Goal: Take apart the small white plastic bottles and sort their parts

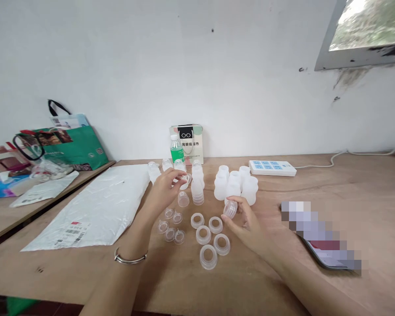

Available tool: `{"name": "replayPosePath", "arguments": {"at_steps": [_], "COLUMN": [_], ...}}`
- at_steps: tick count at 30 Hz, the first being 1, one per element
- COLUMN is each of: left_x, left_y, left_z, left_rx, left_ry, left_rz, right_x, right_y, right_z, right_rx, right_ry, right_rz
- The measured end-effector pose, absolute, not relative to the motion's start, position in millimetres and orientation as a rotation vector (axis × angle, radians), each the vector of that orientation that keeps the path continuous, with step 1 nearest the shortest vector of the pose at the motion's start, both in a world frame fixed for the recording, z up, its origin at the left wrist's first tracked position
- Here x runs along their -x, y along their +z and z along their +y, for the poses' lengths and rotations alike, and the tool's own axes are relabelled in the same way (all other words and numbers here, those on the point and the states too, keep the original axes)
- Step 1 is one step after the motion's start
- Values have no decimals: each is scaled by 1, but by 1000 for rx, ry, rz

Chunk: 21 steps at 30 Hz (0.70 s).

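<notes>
My left hand (166,186), a metal bangle on its wrist, reaches forward and pinches a small clear silicone piece (185,179) by the row of clear caps. My right hand (245,219) holds a translucent plastic ring (230,209) between thumb and fingers. On the wooden table (283,289) in front of me lie several more rings (208,256), several small clear nipple-like pieces (170,234) and a stack of clear caps (197,188). A cluster of small white bottles (235,186) stands just beyond my right hand.
A white plastic mailer bag (98,206) lies at left. A green-labelled water bottle (176,149) and a small paper bag (191,142) stand by the wall. A power strip (272,167) lies at the back right, a phone (325,250) at right, a green shopping bag (70,147) far left.
</notes>
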<state>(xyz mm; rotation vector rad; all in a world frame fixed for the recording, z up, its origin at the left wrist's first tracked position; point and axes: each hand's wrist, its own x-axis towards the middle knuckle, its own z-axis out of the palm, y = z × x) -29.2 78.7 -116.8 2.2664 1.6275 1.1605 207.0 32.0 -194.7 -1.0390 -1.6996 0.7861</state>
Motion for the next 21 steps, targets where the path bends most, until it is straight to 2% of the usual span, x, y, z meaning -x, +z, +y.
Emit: {"name": "replayPosePath", "arguments": {"at_steps": [5,9,12,17,21], "left_x": [54,74,86,95,95], "left_y": [-107,-120,-133,-144,-152], "left_z": [73,72,77,82,85], "left_rx": [-2307,-2247,-2180,-2144,-2118], "left_ry": [651,314,224,152,92], "left_rz": [1782,2073,2190,2161,2131], "right_x": [-205,-200,-194,-176,-162], "right_y": [-201,-203,-201,-195,-199], "right_z": [33,35,37,48,68], "right_rx": [1015,1096,1189,1059,1118], "right_ry": [896,925,887,881,764], "right_rz": [-1682,-1662,-1682,-1844,-1945]}}
